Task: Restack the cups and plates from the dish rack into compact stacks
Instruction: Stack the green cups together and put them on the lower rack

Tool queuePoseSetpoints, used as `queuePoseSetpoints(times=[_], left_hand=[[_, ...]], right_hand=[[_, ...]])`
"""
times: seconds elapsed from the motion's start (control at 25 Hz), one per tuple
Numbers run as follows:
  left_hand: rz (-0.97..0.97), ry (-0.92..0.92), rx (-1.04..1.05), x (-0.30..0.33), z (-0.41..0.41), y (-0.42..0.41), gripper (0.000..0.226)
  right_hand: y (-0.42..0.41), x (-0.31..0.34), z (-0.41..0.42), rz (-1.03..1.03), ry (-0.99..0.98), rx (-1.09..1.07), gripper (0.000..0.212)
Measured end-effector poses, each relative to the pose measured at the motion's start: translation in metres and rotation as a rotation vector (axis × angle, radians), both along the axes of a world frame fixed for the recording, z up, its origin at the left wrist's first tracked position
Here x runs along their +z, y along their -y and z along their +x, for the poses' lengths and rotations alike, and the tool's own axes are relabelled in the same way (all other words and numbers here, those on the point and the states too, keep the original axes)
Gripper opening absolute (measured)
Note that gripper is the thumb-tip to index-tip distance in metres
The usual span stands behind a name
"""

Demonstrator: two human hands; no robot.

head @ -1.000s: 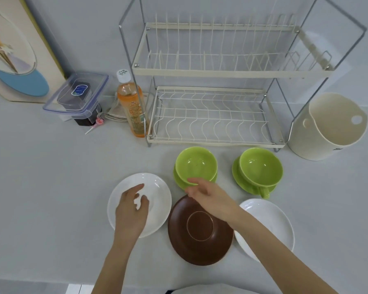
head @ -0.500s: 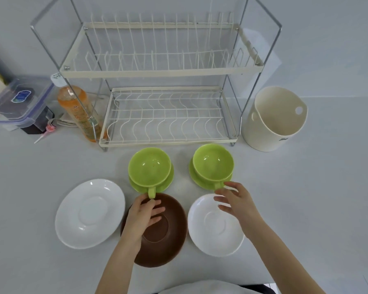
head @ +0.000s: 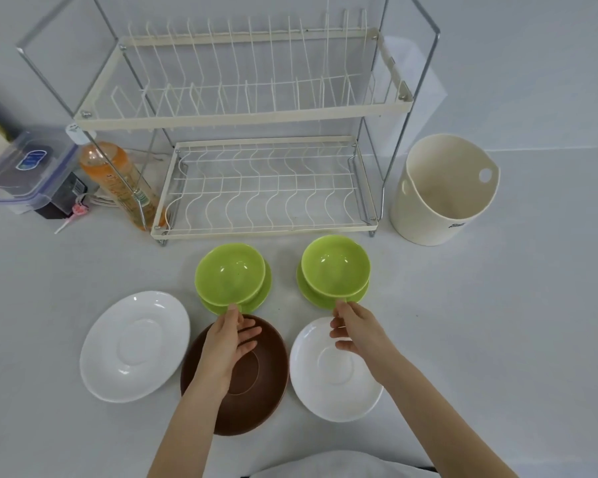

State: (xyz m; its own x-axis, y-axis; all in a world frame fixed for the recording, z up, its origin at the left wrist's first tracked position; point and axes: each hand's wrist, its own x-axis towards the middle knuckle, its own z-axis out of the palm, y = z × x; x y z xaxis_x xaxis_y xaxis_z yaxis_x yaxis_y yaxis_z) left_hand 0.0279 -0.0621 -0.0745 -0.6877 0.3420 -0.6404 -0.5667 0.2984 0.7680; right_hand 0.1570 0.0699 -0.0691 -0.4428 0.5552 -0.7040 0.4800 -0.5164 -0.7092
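Down in front of the rack, on the table [head: 497, 339], you have all the crockery laid out but none of it stacked tight: the left green cup [head: 229, 277] sits on its green saucer [head: 256, 300], the right green cup [head: 335, 265] on its own saucer [head: 308, 294], and nearer you lie a white plate [head: 132, 346], a brown plate [head: 270, 374] and a second white plate [head: 332, 391], side by side in a row. Both tiers of the dish rack [head: 256, 188] are bare, so the unloading looks done; what I judge is left is nesting the cups, pairing the saucers and piling the three plates. Your left hand [head: 227, 343] reaches to the near edge of the left cup and your right hand [head: 356, 331] to that of the right cup, fingertips pinching where the handles should be, though the handles are hidden under your fingers and I cannot tell how firm either grip is. Off to the right stands a cream tub [head: 442, 191], and a bottle [head: 118, 181] and lidded box [head: 25, 167] sit left, the box cut off by the frame
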Motion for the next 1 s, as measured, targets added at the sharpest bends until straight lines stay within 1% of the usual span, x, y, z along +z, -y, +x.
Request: queuePoseSetpoints(times=[0.12, 0.24, 0.4, 0.68, 1.0], left_hand=[[-0.005, -0.052, 0.039, 0.006, 0.009, -0.009, 0.032], [0.016, -0.096, -0.006, 0.013, 0.027, -0.015, 0.034], [0.066, -0.126, -0.096, 0.02, 0.058, -0.035, 0.032], [0.094, -0.145, -0.246, 0.011, 0.114, -0.074, 0.034], [0.109, -0.1, -0.412, -0.004, 0.17, -0.128, 0.027]], right_hand=[[-0.008, 0.004, -0.004, -0.019, -0.08, -0.093, 0.033], [-0.019, 0.011, 0.002, -0.067, -0.202, -0.197, 0.035], [-0.027, 0.02, 0.04, 0.065, -0.253, -0.165, 0.037], [-0.064, 0.042, 0.109, 0.171, -0.336, -0.214, 0.034], [-0.087, 0.032, 0.133, 0.153, -0.362, -0.184, 0.038]])
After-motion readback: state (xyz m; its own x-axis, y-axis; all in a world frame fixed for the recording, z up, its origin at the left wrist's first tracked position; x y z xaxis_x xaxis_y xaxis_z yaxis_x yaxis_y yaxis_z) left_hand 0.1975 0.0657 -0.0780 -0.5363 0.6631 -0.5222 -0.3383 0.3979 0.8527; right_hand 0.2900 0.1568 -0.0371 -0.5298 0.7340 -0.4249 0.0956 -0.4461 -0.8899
